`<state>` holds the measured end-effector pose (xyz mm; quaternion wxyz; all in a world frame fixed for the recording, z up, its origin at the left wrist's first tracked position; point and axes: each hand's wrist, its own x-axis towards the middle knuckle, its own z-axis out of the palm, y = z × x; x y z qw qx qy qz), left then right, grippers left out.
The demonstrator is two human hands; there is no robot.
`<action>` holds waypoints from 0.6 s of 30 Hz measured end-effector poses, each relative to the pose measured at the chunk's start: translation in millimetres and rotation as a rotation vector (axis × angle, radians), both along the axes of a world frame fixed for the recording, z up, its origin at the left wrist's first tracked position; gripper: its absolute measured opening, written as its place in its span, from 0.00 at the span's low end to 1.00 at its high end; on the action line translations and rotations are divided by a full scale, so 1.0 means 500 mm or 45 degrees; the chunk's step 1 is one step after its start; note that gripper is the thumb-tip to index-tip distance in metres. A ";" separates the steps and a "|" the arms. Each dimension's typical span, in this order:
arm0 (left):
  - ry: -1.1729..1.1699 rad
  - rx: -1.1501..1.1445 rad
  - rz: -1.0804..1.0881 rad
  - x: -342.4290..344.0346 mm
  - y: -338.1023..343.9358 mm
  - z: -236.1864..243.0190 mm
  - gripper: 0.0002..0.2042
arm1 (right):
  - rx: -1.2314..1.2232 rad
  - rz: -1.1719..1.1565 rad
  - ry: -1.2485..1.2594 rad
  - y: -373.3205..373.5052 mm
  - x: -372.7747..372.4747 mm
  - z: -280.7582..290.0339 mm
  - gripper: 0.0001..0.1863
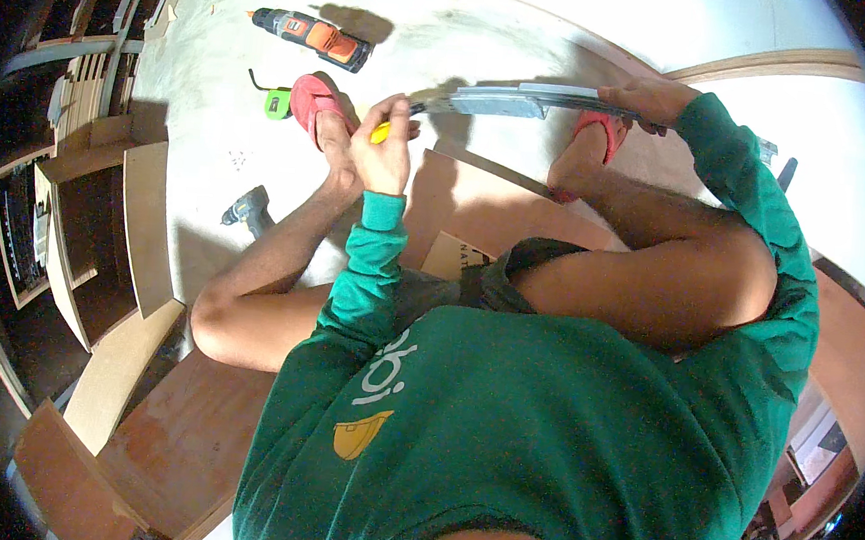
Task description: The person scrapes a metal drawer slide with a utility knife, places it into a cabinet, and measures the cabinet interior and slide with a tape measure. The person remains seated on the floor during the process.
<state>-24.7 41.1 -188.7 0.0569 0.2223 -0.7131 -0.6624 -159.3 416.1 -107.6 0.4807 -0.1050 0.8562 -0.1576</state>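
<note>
A long metal drawer slide (499, 104) is held out in front of me, level above the floor between my feet. The fingers of my right hand (655, 100) close around its right end. My left hand (383, 151) is closed at its left end, with a small yellow thing (380, 133) sticking out of the grip. Most of that yellow thing is hidden by the fingers, so its kind cannot be made out. Whether the left fingers also pinch the slide's dark end is unclear.
An orange-and-black power tool (313, 38) and a green tape measure (278, 105) lie ahead to the left. A cordless drill (248, 210) rests beside my left leg. Wooden cabinet parts (139, 234) stand at the left. A brown board (497, 209) lies before me.
</note>
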 end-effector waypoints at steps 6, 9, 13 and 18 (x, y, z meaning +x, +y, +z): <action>-0.059 0.070 -0.527 -0.010 0.199 0.152 0.11 | -0.017 0.127 0.011 -0.020 0.009 0.019 0.42; 0.001 0.799 -0.596 0.014 0.221 0.190 0.11 | 0.072 0.325 -0.004 -0.027 0.008 0.017 0.38; 0.130 0.583 -0.478 0.006 0.184 0.137 0.13 | 0.143 0.361 0.011 -0.011 0.009 -0.003 0.35; -0.167 -0.295 -0.244 0.008 0.047 0.058 0.16 | 0.033 0.457 0.272 0.006 0.015 -0.028 0.35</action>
